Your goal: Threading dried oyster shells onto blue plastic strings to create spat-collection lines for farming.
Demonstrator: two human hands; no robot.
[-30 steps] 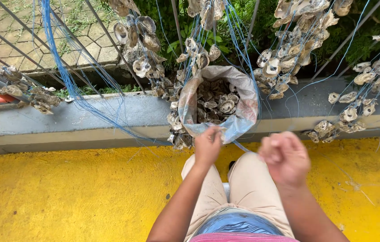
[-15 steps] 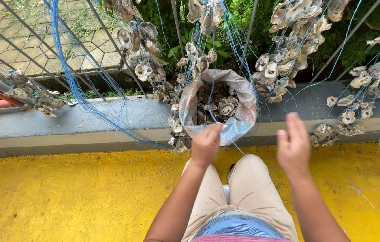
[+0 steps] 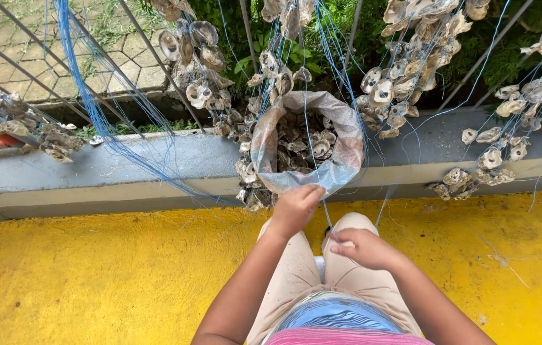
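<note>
Head view: right hand (image 3: 367, 248) has dropped onto the knee.

Grey concrete ledge (image 3: 92, 172) bearing a shell-filled plastic sack (image 3: 341, 160), above yellow floor (image 3: 92, 281).

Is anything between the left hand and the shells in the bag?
Nothing visible. The left hand is at the near rim of the open plastic bag, and the shells lie uncovered inside. Only a thin blue line runs beside that hand.

Hanging shell strings (image 3: 405, 57) and blue lines (image 3: 92, 108) crowd the sack mouth (image 3: 306, 144) (yellow floor (image 3: 79, 275) lies open).
</note>
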